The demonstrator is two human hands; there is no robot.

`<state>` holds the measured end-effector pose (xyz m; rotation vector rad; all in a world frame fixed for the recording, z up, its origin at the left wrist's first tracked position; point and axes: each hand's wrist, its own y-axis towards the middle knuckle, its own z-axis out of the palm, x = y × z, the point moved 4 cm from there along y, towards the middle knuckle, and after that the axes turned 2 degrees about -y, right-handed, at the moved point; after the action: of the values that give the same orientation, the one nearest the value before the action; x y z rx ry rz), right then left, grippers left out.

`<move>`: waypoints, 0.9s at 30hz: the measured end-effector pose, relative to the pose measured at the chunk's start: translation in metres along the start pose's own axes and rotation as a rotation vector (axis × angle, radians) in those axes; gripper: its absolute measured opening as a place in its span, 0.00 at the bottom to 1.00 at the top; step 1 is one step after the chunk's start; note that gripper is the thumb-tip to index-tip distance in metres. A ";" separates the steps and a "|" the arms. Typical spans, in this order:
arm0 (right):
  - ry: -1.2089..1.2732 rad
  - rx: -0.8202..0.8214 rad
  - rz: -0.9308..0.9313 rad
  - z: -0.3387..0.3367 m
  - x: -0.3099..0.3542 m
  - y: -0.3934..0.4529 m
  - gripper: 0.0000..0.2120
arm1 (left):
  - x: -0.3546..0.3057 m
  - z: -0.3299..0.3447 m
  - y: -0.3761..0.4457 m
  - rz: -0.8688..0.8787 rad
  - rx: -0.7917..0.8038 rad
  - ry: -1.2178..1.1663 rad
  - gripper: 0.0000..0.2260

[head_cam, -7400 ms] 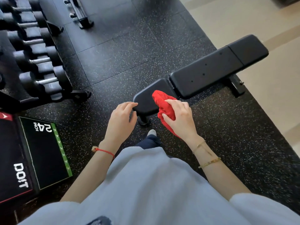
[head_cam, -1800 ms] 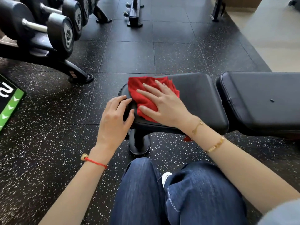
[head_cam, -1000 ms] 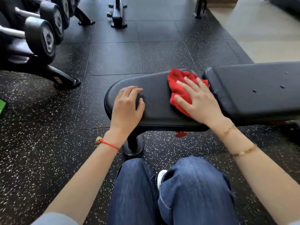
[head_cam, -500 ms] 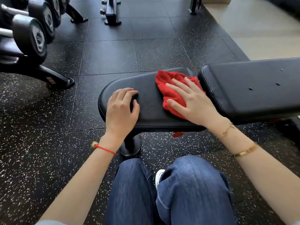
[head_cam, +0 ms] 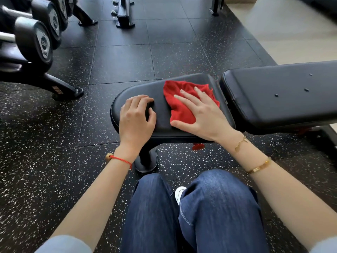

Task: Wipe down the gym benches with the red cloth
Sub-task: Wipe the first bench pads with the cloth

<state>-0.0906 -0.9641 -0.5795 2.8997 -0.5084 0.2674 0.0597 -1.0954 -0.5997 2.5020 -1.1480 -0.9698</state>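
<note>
A black padded gym bench lies across the middle. Its short seat pad [head_cam: 160,92] is in front of me and its long back pad [head_cam: 273,94] runs off to the right. The red cloth [head_cam: 179,106] lies crumpled on the right half of the seat pad. My right hand [head_cam: 202,114] presses flat on the cloth with fingers spread. My left hand [head_cam: 136,117] rests on the left end of the seat pad, fingers curled, nothing in it. I crouch close, with my knees just below the bench.
A dumbbell rack [head_cam: 36,44] with several black dumbbells stands at the left, its foot [head_cam: 63,88] reaching toward the bench. The bench post [head_cam: 145,159] meets the speckled rubber floor before my knees. Other equipment bases [head_cam: 124,15] sit at the top. Pale flooring [head_cam: 291,33] is at the upper right.
My right hand has slid the cloth back and forth over the seat pad, and it now lies more spread out. My left hand has stayed on the pad's left end.
</note>
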 end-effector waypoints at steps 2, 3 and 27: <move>-0.002 -0.003 -0.006 -0.003 -0.004 -0.010 0.38 | 0.000 0.000 -0.001 0.006 -0.002 -0.005 0.12; 0.005 -0.006 -0.008 -0.004 -0.005 -0.013 0.36 | 0.001 -0.001 -0.001 0.010 0.000 -0.007 0.12; -0.257 -0.211 0.280 -0.072 -0.119 -0.050 0.26 | -0.126 0.067 0.008 0.202 0.230 -0.016 0.15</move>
<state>-0.1939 -0.8650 -0.5417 2.6646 -0.9271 -0.1187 -0.0488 -1.0035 -0.5872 2.4863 -1.5631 -0.8470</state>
